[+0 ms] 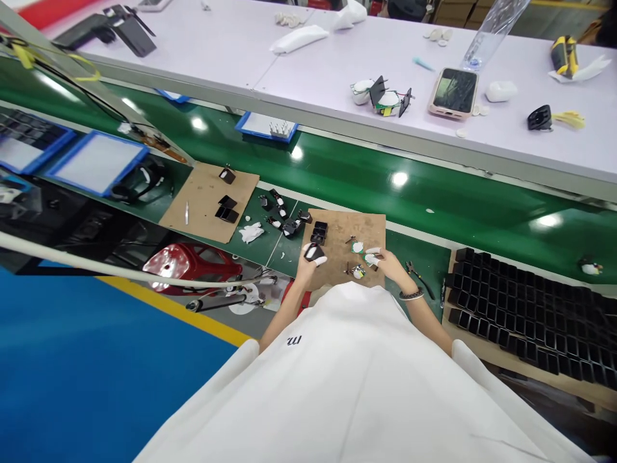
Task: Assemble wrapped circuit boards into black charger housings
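Note:
My left hand [308, 265] is closed around a small black box-shaped housing [315, 251], held over the left edge of the brown board [332, 262]. White finger cots cover some fingertips on both hands. My right hand [384, 262] is at the board's right side, its fingers pinched on a small green circuit board [370, 256] that they partly hide. Left of those fingers lies another green circuit board with a white round part [357, 247]. A similar board with a yellowish part [357, 272] rests nearer to me. Several black housings [319, 231] stand just beyond my left hand.
Pliers [420, 279] lie right of my right hand, before a tray of many black housings [530, 315]. Several black parts [284, 215] and a white cloth [251, 232] are to the left, beside a second brown board [202, 199]. A raised white shelf [328, 90] runs across the back.

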Demonstrator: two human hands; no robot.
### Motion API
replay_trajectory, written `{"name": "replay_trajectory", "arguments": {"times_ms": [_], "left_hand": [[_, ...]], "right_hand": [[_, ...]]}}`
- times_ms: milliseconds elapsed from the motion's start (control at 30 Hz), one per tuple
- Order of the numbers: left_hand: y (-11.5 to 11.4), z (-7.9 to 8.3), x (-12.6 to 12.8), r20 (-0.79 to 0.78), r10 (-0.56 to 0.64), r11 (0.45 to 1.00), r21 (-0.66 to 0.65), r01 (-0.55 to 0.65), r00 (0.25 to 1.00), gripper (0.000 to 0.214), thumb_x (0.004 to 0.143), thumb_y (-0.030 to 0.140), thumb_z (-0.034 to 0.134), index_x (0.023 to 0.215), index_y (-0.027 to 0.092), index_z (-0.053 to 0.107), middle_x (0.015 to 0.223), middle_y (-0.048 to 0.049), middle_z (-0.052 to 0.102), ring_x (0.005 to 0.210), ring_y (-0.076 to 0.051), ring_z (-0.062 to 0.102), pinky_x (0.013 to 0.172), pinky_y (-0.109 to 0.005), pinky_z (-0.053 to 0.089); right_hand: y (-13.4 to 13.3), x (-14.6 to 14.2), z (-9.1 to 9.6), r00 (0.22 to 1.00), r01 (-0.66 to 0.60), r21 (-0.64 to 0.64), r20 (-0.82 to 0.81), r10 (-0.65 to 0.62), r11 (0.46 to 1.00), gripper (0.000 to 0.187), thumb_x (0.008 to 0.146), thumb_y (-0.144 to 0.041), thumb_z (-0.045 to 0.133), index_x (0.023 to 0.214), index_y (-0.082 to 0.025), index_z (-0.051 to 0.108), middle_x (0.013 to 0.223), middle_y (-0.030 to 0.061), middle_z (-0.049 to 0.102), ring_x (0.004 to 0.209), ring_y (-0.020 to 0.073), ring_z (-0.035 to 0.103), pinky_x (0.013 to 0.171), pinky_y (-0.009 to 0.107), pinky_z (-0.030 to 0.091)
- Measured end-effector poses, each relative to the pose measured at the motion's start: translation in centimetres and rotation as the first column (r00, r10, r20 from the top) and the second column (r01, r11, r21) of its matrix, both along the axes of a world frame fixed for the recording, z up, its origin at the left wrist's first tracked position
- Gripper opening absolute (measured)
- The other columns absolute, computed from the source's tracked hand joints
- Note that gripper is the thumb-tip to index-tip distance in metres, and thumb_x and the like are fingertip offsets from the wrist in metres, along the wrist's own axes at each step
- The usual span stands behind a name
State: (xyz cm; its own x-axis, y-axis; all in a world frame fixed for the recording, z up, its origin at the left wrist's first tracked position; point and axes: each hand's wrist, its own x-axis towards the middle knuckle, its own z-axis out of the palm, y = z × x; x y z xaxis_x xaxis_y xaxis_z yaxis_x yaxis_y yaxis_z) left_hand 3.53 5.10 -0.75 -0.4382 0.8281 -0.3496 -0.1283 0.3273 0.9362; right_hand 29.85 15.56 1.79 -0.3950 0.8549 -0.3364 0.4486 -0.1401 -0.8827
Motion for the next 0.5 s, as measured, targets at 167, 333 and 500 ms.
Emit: {"name": "replay_trajectory", "arguments": {"times_ms": [167, 333, 500], "left_hand": [[1.3, -6.6, -2.7, -0.215, 0.279, 0.952, -0.066, -0.299, 0.936, 0.048, 0.090, 0.028, 0.074, 0.134, 0.018, 0.058, 0.134, -0.0120, 0.067, 0.120, -0.025, 0.066, 0.107, -0.046, 0.054], [2.3, -10.1, -4.8, -0.324, 0.281, 0.943, -0.080, -0.323, 0.903, 0.040, 0.099, 0.037, 0.067, 0.133, 0.018, 0.063, 0.138, -0.0120, 0.064, 0.122, -0.027, 0.065, 0.105, -0.052, 0.056], [1.4, -11.7, -4.6, -0.403, 0.265, 0.938, -0.101, -0.331, 0.876, 0.044, 0.098, 0.036, 0.068, 0.137, 0.019, 0.060, 0.142, -0.0126, 0.062, 0.125, -0.028, 0.063, 0.107, -0.053, 0.056]], "right_hand": [[-0.9, 1.5, -4.6, 0.993, -0.017, -0.117, 0.115, 0.031, 0.993, 0.022, 0.098, -0.034, 0.072, 0.110, -0.015, 0.071, 0.111, 0.0063, 0.074, 0.098, 0.0198, 0.072, 0.090, 0.041, 0.062], [-0.9, 2.5, -6.1, 0.953, 0.011, -0.121, 0.302, 0.026, 0.993, 0.033, 0.101, -0.038, 0.068, 0.127, -0.017, 0.066, 0.127, 0.0092, 0.069, 0.110, 0.0229, 0.070, 0.095, 0.045, 0.061], [-0.7, 1.5, -6.6, 0.813, -0.019, -0.009, 0.582, 0.021, 1.000, 0.040, 0.100, -0.038, 0.068, 0.134, -0.018, 0.063, 0.140, 0.0111, 0.063, 0.125, 0.0280, 0.064, 0.105, 0.053, 0.056]]}}
